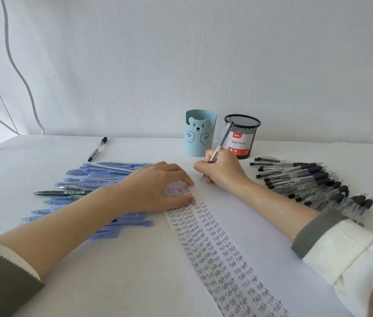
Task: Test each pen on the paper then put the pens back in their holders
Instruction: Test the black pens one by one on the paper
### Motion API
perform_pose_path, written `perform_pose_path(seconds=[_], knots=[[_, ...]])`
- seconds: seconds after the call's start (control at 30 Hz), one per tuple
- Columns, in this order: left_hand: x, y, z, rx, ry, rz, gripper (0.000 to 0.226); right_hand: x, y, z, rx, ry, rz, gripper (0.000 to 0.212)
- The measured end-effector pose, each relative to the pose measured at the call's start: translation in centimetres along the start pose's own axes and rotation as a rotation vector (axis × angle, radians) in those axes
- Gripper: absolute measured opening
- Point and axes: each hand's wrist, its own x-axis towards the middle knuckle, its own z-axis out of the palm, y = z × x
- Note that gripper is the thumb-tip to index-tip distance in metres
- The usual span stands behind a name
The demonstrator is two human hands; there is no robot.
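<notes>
A clear pen [221,139] is pinched between the thumb and fingers of the right hand [221,171], which are curled round its lower barrel. The pen is held tilted, its top leaning away toward the holders, and its tip is set on the paper [247,216] just beside a small fresh mark. The left hand [155,187] is laid flat on the paper's left edge, fingers relaxed and slightly spread, fingertips pressed down on the sheet. The paper is stretched along the white table [43,154] from the hands toward the near edge, and its left half is covered with rows of the handwritten word "test".

A heap of blue pens [103,177] is spread on the table to the left, partly hidden under the left forearm; one dark green pen [64,192] is mixed in among them. A heap of clear pens with black grips [306,179] is spread on the right, beside the right forearm. A single black-capped pen [98,149] is left apart, farther back on the left.

Two holders are stood near the wall behind the hands: a light blue bear cup [200,136] and, just to its right, a black mesh cup [243,136] with a red and white "Ball Pens" label. No pens can be made out inside either.
</notes>
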Motion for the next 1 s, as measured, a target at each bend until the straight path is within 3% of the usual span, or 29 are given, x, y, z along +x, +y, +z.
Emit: perform_pose_path(seconds=[1.0], knots=[[0.16,-0.15,0.12,0.007,0.006,0.015,0.067,0.07,0.10,-0.23,-0.009,0.030,0.026,0.029]])
